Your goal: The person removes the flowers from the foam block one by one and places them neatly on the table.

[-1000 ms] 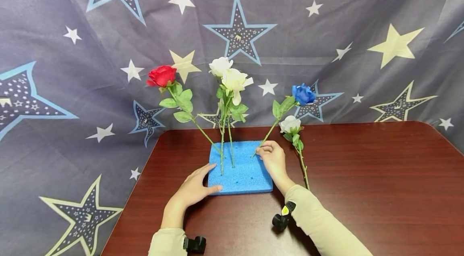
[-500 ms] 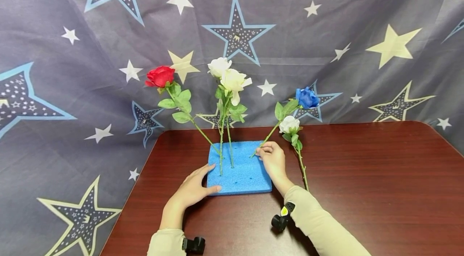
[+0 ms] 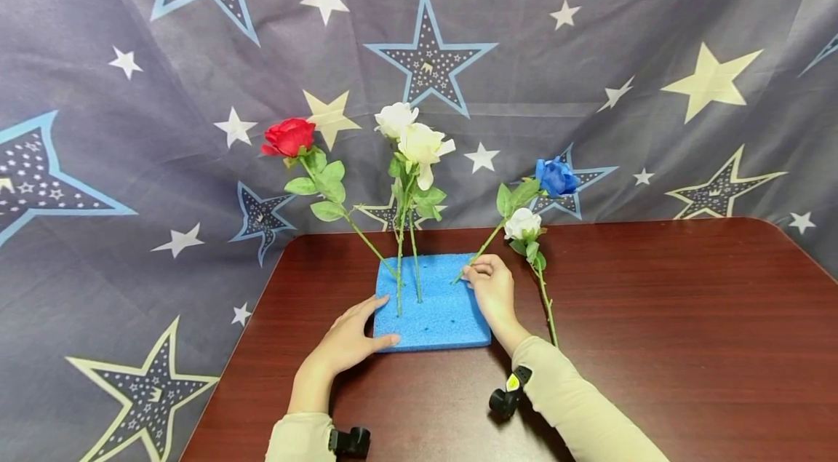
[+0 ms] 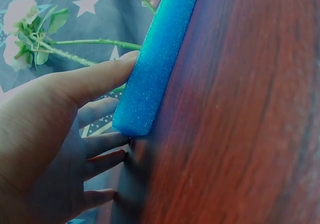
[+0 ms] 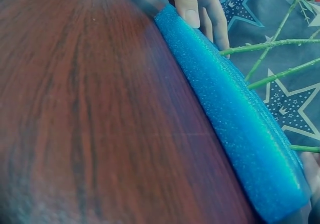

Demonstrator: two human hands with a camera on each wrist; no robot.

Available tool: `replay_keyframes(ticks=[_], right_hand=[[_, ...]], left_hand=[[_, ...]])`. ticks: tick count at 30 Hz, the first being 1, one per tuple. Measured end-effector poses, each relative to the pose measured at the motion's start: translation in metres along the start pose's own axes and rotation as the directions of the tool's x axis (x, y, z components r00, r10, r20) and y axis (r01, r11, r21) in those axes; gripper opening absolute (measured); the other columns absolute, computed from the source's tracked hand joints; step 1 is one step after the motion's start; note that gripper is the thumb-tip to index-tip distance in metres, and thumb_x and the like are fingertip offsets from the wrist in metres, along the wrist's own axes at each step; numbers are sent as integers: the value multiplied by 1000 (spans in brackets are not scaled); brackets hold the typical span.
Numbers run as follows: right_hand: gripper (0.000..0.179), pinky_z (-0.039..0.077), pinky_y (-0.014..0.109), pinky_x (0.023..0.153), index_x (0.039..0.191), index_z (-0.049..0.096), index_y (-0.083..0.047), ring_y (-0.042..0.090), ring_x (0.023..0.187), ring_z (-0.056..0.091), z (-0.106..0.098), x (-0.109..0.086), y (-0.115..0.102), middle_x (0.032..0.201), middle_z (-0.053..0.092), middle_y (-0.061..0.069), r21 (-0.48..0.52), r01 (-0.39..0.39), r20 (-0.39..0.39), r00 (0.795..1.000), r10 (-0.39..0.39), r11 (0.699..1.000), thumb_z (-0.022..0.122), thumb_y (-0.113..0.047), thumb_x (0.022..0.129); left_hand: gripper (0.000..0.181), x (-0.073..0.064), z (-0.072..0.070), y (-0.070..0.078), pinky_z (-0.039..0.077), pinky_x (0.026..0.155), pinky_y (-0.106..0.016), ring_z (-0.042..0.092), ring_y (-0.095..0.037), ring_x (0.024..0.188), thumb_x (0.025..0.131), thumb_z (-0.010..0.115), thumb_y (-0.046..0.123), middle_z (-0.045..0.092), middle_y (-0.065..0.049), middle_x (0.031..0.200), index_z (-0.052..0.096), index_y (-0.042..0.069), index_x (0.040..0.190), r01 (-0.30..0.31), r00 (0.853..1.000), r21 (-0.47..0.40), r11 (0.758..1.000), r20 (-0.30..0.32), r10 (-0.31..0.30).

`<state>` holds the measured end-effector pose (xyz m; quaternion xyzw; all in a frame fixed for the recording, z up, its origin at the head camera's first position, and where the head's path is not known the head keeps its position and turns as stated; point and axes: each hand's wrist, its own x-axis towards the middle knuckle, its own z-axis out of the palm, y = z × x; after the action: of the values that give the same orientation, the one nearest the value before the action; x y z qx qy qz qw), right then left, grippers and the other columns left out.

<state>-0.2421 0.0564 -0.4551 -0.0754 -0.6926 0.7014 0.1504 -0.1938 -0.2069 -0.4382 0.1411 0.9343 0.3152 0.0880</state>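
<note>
In the head view a blue foam block lies on the table. My left hand rests at its left side, thumb on the top and the other fingers fairly straight; the left wrist view shows this thumb on the foam. My right hand pinches the lower stem of a blue rose, whose foot meets the foam near its back right. The rose tilts to the right. A red rose, a white rose and a cream rose stand in the foam, the red one leaning left.
Another white rose lies on the dark red wooden table, right of my right hand. A grey cloth with star prints hangs behind the table. Small holes show in the foam's top.
The blue rose's head has tipped slightly further right and down, its stem still pinched by my right hand. My left hand has stayed on the foam block.
</note>
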Motion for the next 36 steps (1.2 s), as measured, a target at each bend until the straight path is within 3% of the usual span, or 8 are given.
replay_keyframes(ticks=[6,12,17,24,31,36], right_hand=[[13,57,25,65,99,58,15,45,86,69,-1,-2,-7,91,67,32,30,14,1,1000,-14,999,65,12,88],[11,54,18,61,95,58,8,25,75,72,1,0,1,88,69,25,35,8,-29,1000,-7,999,66,10,88],[12,55,19,60,96,56,7,14,69,70,1,-1,3,88,68,26,54,21,-39,999,-18,998,66,9,87],[13,57,26,62,96,55,9,32,78,72,-2,-5,-11,90,67,29,54,27,-28,999,-26,998,65,8,88],[13,56,22,61,96,56,6,14,71,70,0,-2,-1,88,68,24,49,28,-64,998,-25,998,66,7,88],[13,57,24,62,94,55,4,19,73,71,1,0,0,87,68,22,57,32,-73,997,-27,998,66,7,88]], left_hand=[[78,0,0,0,25,109,-65,28,-40,143,86,74,49,36,-15,156,44,17,151,-5,1000,-4,1000,-3,5],[78,-2,0,1,26,110,-64,28,-40,143,87,74,48,36,-15,156,44,16,151,-2,1000,-6,1000,-5,2],[78,-2,1,0,27,110,-63,29,-39,144,86,75,48,37,-14,155,45,17,151,8,1000,-8,1000,-8,-8],[79,2,2,-2,28,111,-60,28,-36,144,85,74,50,36,-11,157,44,20,151,5,1000,0,1000,-15,-5],[78,0,2,-2,29,110,-61,30,-37,143,85,75,50,37,-13,156,45,18,151,-6,1000,8,1000,-17,6],[78,0,1,-1,28,110,-61,30,-37,144,85,75,49,37,-13,156,45,18,150,-5,1000,3,1000,-19,5]])
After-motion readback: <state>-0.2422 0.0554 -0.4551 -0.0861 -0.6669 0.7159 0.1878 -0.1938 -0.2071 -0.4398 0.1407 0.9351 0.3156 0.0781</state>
